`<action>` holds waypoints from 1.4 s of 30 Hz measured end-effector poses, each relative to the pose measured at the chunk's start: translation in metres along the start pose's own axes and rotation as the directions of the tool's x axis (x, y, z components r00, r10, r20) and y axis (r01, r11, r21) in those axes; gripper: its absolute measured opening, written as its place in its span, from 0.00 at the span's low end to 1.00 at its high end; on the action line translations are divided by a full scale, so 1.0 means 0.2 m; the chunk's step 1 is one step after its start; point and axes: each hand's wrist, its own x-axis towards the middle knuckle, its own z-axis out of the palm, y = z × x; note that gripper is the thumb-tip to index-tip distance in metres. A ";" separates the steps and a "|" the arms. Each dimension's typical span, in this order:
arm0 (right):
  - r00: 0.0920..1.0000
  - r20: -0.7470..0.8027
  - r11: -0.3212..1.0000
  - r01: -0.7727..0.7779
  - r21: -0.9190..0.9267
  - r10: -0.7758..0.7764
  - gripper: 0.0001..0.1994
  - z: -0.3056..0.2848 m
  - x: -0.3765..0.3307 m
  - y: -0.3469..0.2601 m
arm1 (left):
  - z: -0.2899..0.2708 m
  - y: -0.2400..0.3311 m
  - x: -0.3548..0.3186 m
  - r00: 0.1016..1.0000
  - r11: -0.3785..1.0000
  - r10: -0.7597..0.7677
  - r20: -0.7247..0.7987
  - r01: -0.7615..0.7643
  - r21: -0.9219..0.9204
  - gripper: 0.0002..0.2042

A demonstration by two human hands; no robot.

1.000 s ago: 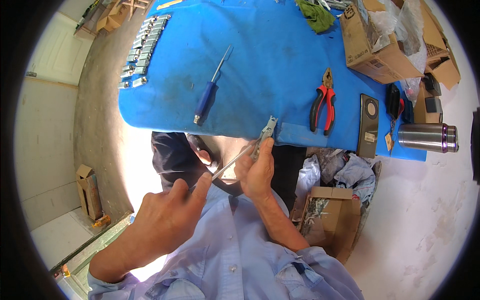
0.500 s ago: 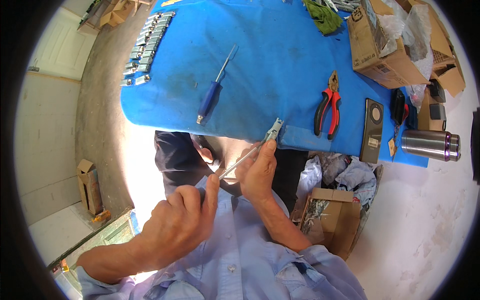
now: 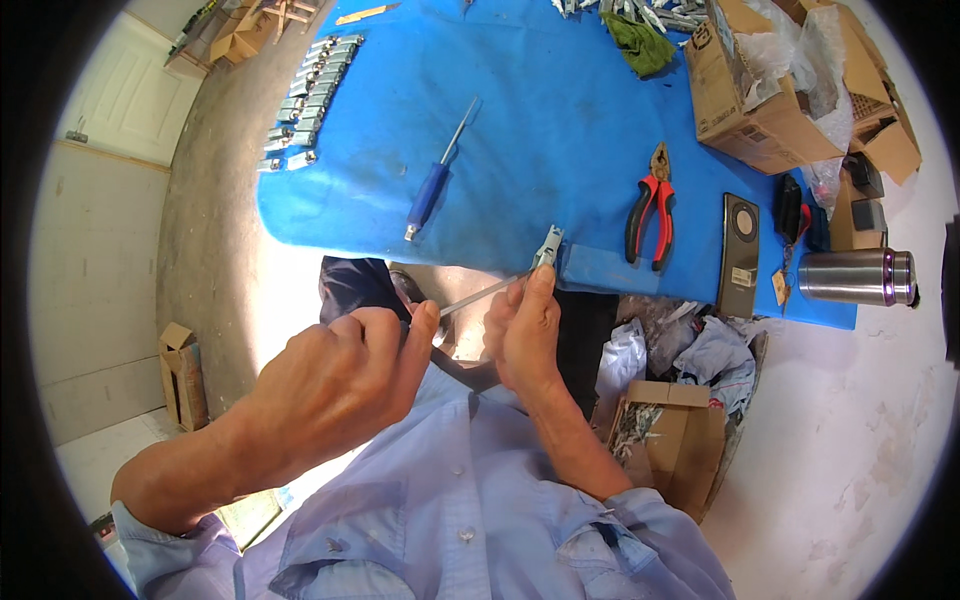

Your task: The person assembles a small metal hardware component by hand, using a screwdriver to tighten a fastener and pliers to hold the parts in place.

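Observation:
My left hand is closed round the handle of a screwdriver, with the thumb stretched along it. Its handle is hidden in the fist; the long, thin metal shaft points up and right to a small silvery metal fitting. That fitting is pinched between the thumb and fingers of my right hand, just over the table's front edge. The shaft's tip is hidden behind the right fingers, so I cannot tell exactly where it meets the fitting. A second screwdriver with a blue handle lies on the blue-covered table.
Red-and-black pliers, a dark phone and a steel flask lie at the right. Similar metal fittings line the far left. Behind are a green cloth and a cardboard box. An open carton stands below.
My left hand has moved up and a little left, tilting the screwdriver's shaft flatter. The right hand still grips the fitting, now slightly higher. The whole view has shifted slightly.

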 end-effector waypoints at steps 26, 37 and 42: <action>0.999 -0.005 0.991 -0.045 0.125 0.046 0.24 0.01 0.00 0.01 | 0.05 0.01 0.01 0.994 0.940 -0.097 0.057 0.110 -0.324 0.29; 0.988 0.098 0.939 -0.147 0.310 0.122 0.18 -0.07 -0.01 -0.02 | 0.03 0.05 -0.14 0.921 0.522 -0.386 0.045 0.259 -0.812 0.23; 0.999 0.007 0.978 -0.053 0.202 0.052 0.16 -0.07 -0.05 -0.04 | 0.13 0.03 -0.21 0.826 0.440 -0.552 -0.115 0.171 -0.881 0.19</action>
